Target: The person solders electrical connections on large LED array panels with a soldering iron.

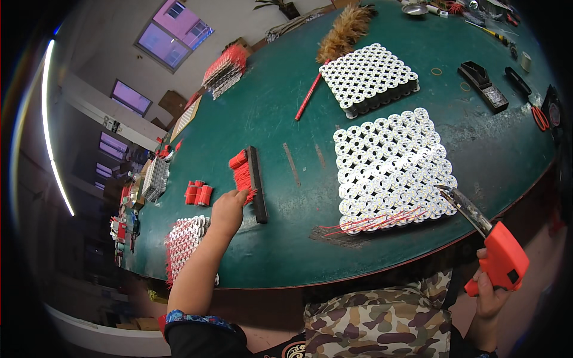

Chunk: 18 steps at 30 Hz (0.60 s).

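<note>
So the right hand (490, 292) is holding a red-orange gun (506, 256), fingers wrapping around its grip. Its metal tip is pointing at the right edge of the near white panel (394, 161); can't tell if it's actually touching. That panel is lying flat on the green table (286, 250), in front of the person, with a few loose red wires (382, 223) running across its near edge and poking out to the left.

The left hand (233, 206) is reaching over to a red wire bunch (242, 173) beside a black bar (257, 185). Fingertips are sitting close together at its near end, but I can't tell if they're pinching a strand.

Label-wise, the gun is showing a small black patch on its side, and the panel's discs are carrying tiny marks, too small to read. A second white stack (370, 77) is sitting farther back, and red bundles (199, 194) are lying left of the bunch.
</note>
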Each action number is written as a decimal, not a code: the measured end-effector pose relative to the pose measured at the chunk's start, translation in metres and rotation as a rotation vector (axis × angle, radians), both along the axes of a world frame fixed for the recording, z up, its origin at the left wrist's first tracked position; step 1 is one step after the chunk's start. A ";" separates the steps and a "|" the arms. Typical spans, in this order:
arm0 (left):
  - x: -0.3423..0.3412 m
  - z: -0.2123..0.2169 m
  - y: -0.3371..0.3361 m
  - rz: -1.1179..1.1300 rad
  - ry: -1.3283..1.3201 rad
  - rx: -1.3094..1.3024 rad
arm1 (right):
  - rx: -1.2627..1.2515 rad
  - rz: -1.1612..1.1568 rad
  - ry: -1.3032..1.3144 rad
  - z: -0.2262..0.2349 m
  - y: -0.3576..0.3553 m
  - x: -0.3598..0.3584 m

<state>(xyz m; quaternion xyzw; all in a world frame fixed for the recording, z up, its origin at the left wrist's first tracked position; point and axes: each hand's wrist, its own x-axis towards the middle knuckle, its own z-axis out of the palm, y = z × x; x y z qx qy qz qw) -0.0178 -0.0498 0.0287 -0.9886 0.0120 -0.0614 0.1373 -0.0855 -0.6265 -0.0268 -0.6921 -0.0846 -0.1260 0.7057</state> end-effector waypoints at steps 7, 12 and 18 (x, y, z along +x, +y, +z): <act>0.000 -0.003 0.003 -0.032 -0.074 -0.013 | -0.011 -0.020 0.027 -0.001 -0.001 -0.002; 0.000 -0.003 0.002 0.023 -0.028 0.030 | -0.013 -0.018 0.005 0.000 0.000 -0.001; -0.001 -0.005 0.002 -0.024 -0.093 -0.019 | -0.028 -0.009 -0.002 0.001 -0.001 -0.001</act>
